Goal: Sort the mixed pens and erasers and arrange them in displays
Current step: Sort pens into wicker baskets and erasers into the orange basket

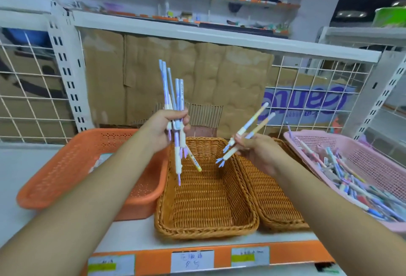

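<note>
Pens, slim plastic barrels in pastel lilac, blue and cream [170, 91], stand as a loose, splayed bundle in the left hand [162, 128]. Its fingers are curled tight around the middle of the bundle. The capped ends fan upward, and the lower tips hang above the middle basket without touching it.

The right hand [259, 152] pinches two more pastel pens [247, 123] between thumb and fingertips. They lie side by side and slant up to the right, their small claw-shaped lilac ends pointing down over the same basket.

That basket is a rectangular tray of honey-brown woven wicker [208, 192] with a braided rim and a ribbed floor. A second wicker tray of the same weave [272, 199] sits just beside it on the right, their rims touching.

To the left stands an orange plastic crate with perforated walls [72, 172], holding something pale that is too blurred to name. On the far right a pink perforated plastic crate [377, 161] holds a jumbled heap of mixed pens [351, 185].

All four containers rest on a white shelf [136, 234], whose front edge is an orange strip carrying paper labels [192, 260]. Behind them are a white wire grid [307, 91] and brown corrugated cardboard [197, 73].
</note>
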